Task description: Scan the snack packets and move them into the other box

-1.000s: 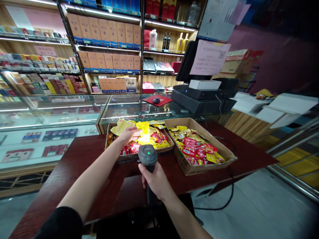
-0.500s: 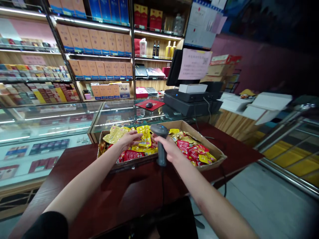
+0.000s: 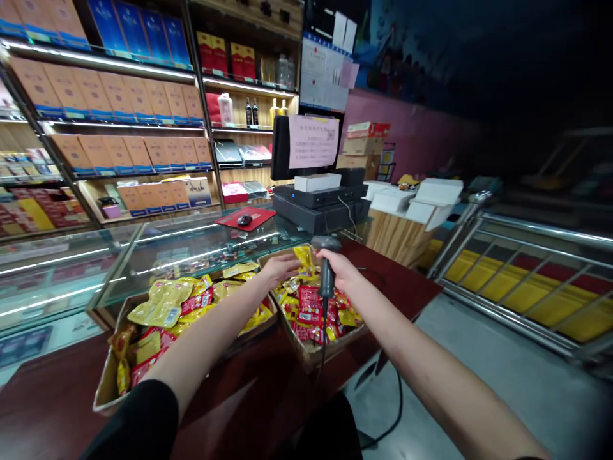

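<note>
My right hand is wrapped round the handle of a grey barcode scanner, whose cord hangs down over a box. My left hand has its fingertips on a small yellow snack packet, which stands up just left of the scanner head. Both hands are above the right cardboard box, filled with red and yellow packets. Beneath my left forearm, a second cardboard box holds similar packets, with a pale gold packet on top. My left thumb is hidden.
The boxes stand on a dark red table against a glass display counter. Behind are a mouse on a red mat, a monitor and a black cash drawer. Metal railing runs along the right.
The view has swung right. My left hand has carried the yellow packet from the left box to over the right box. The scanner stays in my right hand, now closer to upright over the right box.
</note>
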A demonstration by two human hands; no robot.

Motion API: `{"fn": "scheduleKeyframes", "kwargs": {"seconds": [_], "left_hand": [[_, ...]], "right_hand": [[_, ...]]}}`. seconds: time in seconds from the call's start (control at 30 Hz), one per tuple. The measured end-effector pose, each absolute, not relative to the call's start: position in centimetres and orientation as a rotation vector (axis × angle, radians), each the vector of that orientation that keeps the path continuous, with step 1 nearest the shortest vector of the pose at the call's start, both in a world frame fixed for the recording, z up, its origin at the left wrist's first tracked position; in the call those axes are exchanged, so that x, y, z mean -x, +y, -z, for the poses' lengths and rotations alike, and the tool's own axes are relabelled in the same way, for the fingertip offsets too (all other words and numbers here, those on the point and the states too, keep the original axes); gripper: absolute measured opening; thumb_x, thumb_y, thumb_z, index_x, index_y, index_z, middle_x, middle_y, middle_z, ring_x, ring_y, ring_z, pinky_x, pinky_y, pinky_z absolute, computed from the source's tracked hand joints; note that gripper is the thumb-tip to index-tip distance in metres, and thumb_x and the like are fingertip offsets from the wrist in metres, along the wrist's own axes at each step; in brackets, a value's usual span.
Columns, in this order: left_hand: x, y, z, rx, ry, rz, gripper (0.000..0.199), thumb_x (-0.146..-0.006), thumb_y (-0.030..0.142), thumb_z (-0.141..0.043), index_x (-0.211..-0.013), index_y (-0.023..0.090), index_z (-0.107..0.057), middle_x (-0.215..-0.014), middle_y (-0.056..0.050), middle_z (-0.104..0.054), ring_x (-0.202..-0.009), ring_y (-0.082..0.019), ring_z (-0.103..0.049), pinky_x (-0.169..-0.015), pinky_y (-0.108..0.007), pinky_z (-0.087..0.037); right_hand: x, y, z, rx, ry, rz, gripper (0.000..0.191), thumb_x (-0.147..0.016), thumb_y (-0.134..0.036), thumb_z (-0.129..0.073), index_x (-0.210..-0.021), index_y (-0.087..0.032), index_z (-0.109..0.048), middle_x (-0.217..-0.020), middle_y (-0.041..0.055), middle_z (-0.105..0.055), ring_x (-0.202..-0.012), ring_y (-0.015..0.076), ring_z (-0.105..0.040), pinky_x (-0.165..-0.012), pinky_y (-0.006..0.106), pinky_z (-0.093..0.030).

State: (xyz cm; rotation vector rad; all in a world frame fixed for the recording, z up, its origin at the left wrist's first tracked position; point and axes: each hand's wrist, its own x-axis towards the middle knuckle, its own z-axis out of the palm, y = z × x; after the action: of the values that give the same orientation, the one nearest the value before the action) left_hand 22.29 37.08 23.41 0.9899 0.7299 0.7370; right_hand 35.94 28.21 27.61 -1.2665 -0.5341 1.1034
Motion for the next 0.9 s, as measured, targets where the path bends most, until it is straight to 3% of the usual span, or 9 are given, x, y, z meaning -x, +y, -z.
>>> {"fn": "scheduleKeyframes", "kwargs": {"seconds": [0.17, 0.47, 0.7, 0.9], "left_hand": [[-21.4, 37.3, -23.0, -1.051, 0.772, -0.694, 0.048, -0.060, 0.012, -0.081, -0.105, 0.009, -0.063, -0.090, -0.012, -0.071, -0.075, -0.016, -0.068, -0.074, -0.029, -0.055], [-9.3, 37.9, -24.5, -1.272, 0.932, -0.629, 0.048, -0.055, 0.027, -0.085, -0.098, 0.013, -0.067, -0.088, -0.012, -0.071, -0.076, -0.020, -0.069, -0.067, -0.029, -0.055], [-0.9, 36.1, -24.7, -1.608, 1.161, -0.696, 0.038, -0.059, 0.038, -0.078, -0.089, 0.015, -0.071, -0.079, -0.010, -0.071, -0.068, -0.019, -0.067, -0.055, -0.025, -0.051], [3.6, 34.0, -23.2, -1.853, 1.426, -0.554, 0.020, -0.061, 0.038, -0.074, -0.067, 0.019, -0.070, -0.055, -0.003, -0.064, -0.049, -0.015, -0.057, -0.046, -0.022, -0.039]], "right_hand": [[-36.9, 27.9, -26.7, 1.229, -0.521, -1.055, 0.008, -0.065, -0.010, -0.059, -0.072, -0.013, -0.064, -0.055, -0.0019, -0.058, -0.048, 0.0081, -0.050, -0.049, 0.019, -0.044], [-27.2, 28.1, -27.1, 1.084, -0.595, -1.568, 0.004, -0.072, -0.015, -0.063, -0.077, -0.014, -0.063, -0.066, 0.0019, -0.065, -0.061, 0.0112, -0.061, -0.063, 0.023, -0.052], [-20.8, 28.9, -25.2, 1.227, -0.663, -1.685, 0.011, -0.075, -0.021, -0.063, -0.068, -0.013, -0.060, -0.053, -0.0007, -0.059, -0.047, 0.0092, -0.053, -0.048, 0.020, -0.045], [-18.8, 29.5, -23.8, 1.409, -0.736, -1.639, 0.016, -0.071, -0.021, -0.066, -0.062, -0.014, -0.055, -0.047, -0.0025, -0.053, -0.041, 0.0087, -0.049, -0.044, 0.020, -0.043]]}}
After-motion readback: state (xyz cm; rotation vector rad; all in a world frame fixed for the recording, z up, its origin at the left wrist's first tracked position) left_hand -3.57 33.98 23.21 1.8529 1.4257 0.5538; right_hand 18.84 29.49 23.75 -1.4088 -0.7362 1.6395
